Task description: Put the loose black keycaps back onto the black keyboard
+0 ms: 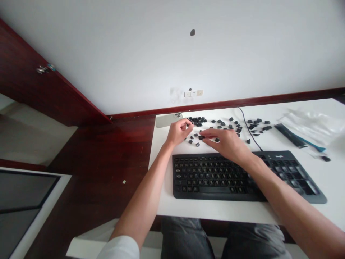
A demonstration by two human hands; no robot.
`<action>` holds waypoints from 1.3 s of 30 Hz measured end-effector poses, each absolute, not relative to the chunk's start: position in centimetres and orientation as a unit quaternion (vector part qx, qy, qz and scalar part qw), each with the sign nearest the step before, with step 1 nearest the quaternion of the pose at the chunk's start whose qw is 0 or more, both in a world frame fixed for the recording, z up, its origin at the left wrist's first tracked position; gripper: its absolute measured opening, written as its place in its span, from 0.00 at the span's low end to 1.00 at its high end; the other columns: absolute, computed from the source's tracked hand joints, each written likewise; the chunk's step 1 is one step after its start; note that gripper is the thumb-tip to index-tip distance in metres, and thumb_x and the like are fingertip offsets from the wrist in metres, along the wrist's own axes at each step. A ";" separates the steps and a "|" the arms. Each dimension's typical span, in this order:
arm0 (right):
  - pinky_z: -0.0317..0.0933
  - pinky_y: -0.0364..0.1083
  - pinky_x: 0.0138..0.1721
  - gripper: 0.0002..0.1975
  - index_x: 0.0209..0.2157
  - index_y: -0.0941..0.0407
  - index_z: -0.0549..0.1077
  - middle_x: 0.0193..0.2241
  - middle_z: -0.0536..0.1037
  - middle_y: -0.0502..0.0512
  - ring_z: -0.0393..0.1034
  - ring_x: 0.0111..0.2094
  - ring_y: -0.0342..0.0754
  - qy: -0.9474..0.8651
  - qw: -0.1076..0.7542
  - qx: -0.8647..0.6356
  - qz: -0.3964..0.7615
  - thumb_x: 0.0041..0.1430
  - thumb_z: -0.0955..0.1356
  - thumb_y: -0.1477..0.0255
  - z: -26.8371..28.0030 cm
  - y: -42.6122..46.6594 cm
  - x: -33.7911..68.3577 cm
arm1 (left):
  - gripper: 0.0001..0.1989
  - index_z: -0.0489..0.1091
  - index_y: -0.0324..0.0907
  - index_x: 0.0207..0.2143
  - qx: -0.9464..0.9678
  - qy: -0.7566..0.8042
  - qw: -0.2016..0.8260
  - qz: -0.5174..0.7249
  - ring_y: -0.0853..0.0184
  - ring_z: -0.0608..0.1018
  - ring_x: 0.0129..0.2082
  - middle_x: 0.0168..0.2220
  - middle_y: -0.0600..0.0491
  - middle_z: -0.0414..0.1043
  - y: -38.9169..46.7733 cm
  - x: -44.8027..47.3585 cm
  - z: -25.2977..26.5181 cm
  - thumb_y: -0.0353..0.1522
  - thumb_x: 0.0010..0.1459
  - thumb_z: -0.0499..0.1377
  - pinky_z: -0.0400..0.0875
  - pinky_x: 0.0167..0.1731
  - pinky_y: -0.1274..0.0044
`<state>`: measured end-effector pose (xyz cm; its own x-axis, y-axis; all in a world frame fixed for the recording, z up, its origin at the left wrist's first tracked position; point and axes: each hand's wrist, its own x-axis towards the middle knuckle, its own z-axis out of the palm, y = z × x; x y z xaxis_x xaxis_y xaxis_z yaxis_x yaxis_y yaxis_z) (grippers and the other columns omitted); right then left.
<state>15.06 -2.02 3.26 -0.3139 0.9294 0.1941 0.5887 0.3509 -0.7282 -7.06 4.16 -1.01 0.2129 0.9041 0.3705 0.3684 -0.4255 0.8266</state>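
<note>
Above the black keyboard [215, 194], loose black keycaps [198, 122] lie scattered on the white table. My left hand [178, 131] is closed beside the densest cluster, thumb and forefinger pinched together; what lies between the tips, if anything, is too small to make out. To its right, my right hand [226, 141] reaches across the keyboard with thumb and fingers closed around a small black keycap [201, 137]. Many key positions on the keyboard show bare sockets, while the long space bar [212, 190] is in place. My right forearm hides part of the keyboard's right half.
A phone [165, 121] lies at the table's far left corner. A cable [248, 127] runs back from the keyboard. On the right are clear plastic wrapping [312, 122], a dark strip-shaped packet [290, 135] and a blue-handled tool [312, 144]. A wall stands behind the table [215, 212].
</note>
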 end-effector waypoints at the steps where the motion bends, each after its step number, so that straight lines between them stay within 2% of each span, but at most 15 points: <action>1: 0.74 0.55 0.50 0.14 0.50 0.50 0.81 0.42 0.87 0.54 0.83 0.43 0.59 -0.760 0.315 -0.488 0.292 0.63 0.73 0.69 3.2 -2.7 14.4 | 0.12 0.73 0.42 0.31 0.705 0.460 0.278 0.463 0.72 0.58 0.22 0.19 0.62 0.53 4.4 -7.4 -1.2 0.40 0.64 0.62 0.54 0.27 0.76; 4: 0.76 0.53 0.48 0.13 0.50 0.50 0.80 0.43 0.87 0.54 0.83 0.43 0.56 -0.787 0.309 -0.421 0.328 0.64 0.73 0.67 2.4 -5.2 12.1 | 0.13 0.72 0.42 0.31 0.677 0.478 0.242 0.506 0.71 0.58 0.21 0.19 0.61 0.51 5.2 -8.2 -1.9 0.40 0.65 0.61 0.54 0.27 0.75; 6: 0.76 0.52 0.48 0.10 0.48 0.50 0.81 0.44 0.86 0.55 0.83 0.43 0.55 -0.827 0.283 -0.361 0.325 0.66 0.72 0.70 1.8 -6.7 10.6 | 0.13 0.72 0.43 0.31 0.658 0.483 0.238 0.526 0.71 0.57 0.21 0.19 0.62 0.50 5.5 -8.5 -2.3 0.41 0.65 0.62 0.53 0.26 0.75; 11: 0.75 0.54 0.48 0.11 0.49 0.51 0.81 0.44 0.85 0.58 0.81 0.46 0.56 -0.884 0.241 -0.278 0.290 0.68 0.69 0.75 0.6 -8.3 8.6 | 0.15 0.71 0.43 0.31 0.635 0.499 0.243 0.537 0.71 0.56 0.21 0.19 0.61 0.49 6.1 -8.7 -3.0 0.43 0.65 0.62 0.53 0.26 0.75; 15: 0.75 0.53 0.46 0.11 0.49 0.52 0.80 0.43 0.85 0.58 0.80 0.46 0.56 -0.902 0.224 -0.265 0.257 0.70 0.68 0.76 0.3 -8.4 8.3 | 0.15 0.70 0.43 0.30 0.633 0.495 0.251 0.540 0.71 0.56 0.21 0.19 0.62 0.48 6.3 -8.5 -3.3 0.43 0.65 0.62 0.52 0.26 0.75; 24: 0.75 0.53 0.43 0.12 0.39 0.55 0.79 0.40 0.83 0.61 0.78 0.46 0.56 -0.920 0.226 -0.249 0.203 0.74 0.64 0.75 0.7 -9.1 8.1 | 0.13 0.70 0.42 0.29 0.647 0.494 0.231 0.533 0.72 0.56 0.20 0.18 0.62 0.49 6.0 -8.5 -3.0 0.39 0.65 0.62 0.51 0.27 0.74; 34: 0.74 0.53 0.43 0.09 0.38 0.54 0.80 0.40 0.82 0.60 0.77 0.43 0.55 -0.912 0.231 -0.271 0.202 0.70 0.67 0.78 0.5 -9.3 8.0 | 0.13 0.70 0.43 0.28 0.644 0.490 0.235 0.538 0.72 0.57 0.20 0.18 0.62 0.49 6.2 -8.5 -3.2 0.38 0.65 0.63 0.51 0.27 0.74; 39: 0.74 0.54 0.45 0.09 0.42 0.53 0.80 0.41 0.83 0.58 0.78 0.44 0.55 -0.894 0.246 -0.287 0.240 0.69 0.67 0.78 0.7 -8.9 8.1 | 0.14 0.70 0.43 0.29 0.642 0.494 0.237 0.536 0.71 0.57 0.20 0.18 0.62 0.50 6.3 -8.4 -3.4 0.41 0.65 0.62 0.52 0.27 0.74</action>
